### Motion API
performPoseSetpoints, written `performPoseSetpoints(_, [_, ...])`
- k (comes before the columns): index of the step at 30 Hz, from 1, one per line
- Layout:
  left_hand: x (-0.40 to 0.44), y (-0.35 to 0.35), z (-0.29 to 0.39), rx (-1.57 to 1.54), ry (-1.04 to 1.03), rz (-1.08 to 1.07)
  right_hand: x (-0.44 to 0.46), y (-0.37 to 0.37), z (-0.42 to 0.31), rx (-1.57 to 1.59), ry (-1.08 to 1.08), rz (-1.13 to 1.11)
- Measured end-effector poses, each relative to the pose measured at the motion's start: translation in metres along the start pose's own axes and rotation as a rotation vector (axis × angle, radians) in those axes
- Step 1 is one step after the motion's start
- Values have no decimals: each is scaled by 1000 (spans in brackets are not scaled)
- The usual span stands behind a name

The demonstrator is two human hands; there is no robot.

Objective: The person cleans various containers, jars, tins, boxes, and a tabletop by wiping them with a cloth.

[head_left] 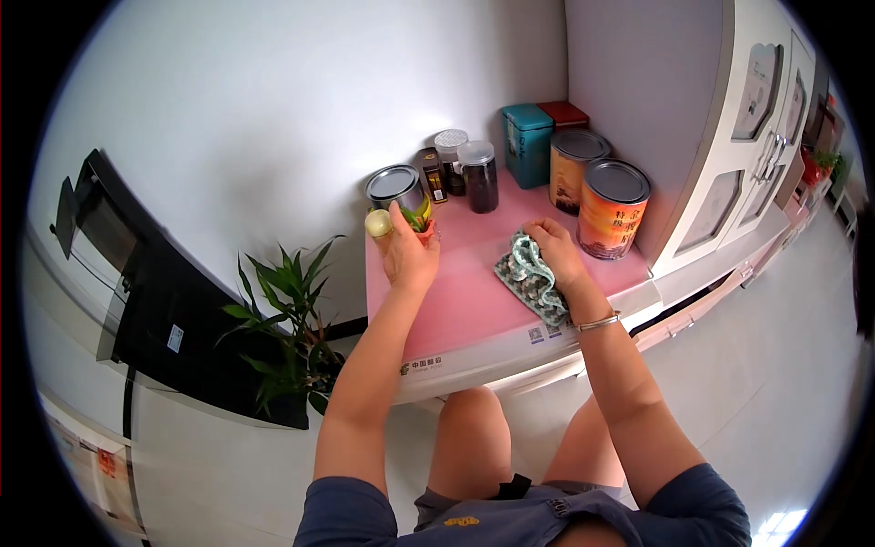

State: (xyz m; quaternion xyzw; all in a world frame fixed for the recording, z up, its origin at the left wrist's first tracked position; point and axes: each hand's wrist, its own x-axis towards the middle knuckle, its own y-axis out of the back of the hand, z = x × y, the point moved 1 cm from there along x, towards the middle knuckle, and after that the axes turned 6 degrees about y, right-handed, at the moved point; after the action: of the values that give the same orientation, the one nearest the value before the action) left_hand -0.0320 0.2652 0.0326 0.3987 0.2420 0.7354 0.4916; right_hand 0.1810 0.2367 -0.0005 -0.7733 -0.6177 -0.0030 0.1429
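Left hand (pixel 412 260) curled around a small orange-red pot (pixel 427 236) with green leaves (pixel 415 221), right hand (pixel 558 252) clutching a rumpled, teal-and-white patterned cloth (pixel 529 281) on a pink tabletop (pixel 456 283), at four o'clock from the pot

Back left corner of pink countertop (pixel 456 314): can with dark lid (pixel 394 182). Along back edge: small dark box (pixel 432 178), whitish-lidded jar (pixel 453 167), clear-lidded jar with dark contents (pixel 480 187). Back right corner: teal tin (pixel 527 150), dark red tin (pixel 565 113). Right edge: tan canister (pixel 569 178), orange canister (pixel 612 219), both black-lidded, near white cabinet (pixel 697 219). Past left edge: leafy plant (pixel 294 284), large black panel (pixel 196 296).
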Motion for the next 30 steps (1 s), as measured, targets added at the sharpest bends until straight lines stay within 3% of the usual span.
performPoseSetpoints(5, [-21,24,22,30,-79,-42,-1,1,-1,78,-27,-18])
performPoseSetpoints(7, [-33,35,34,280,-185,75,-2,1,-1,101,-31,-18])
performPoseSetpoints(8, [-35,35,40,277,-187,75,-1,0,-1,99,-29,-15])
performPoseSetpoints(10, [-39,31,55,123,-496,259,-2,-1,-4,120,-21,30])
performPoseSetpoints(11, [-34,22,63,-22,-520,197,-3,-1,-6,132,-5,78])
performPoseSetpoints(14, [-7,-26,78,-253,-360,48,0,4,-2,256,42,168])
performPoseSetpoints(15, [4,-41,83,-260,-360,51,1,6,-2,230,47,200])
performPoseSetpoints(17, [25,-68,86,-454,-89,12,-3,4,-6,223,69,221])
performPoseSetpoints(20, [43,-89,89,-474,29,82,-3,2,-5,229,104,217])
performPoseSetpoints(25, [56,-112,84,-533,45,200,-5,-3,-10,198,83,188])
performPoseSetpoints(30, [41,-80,90,-646,-13,96,-11,-5,-16,201,76,172])
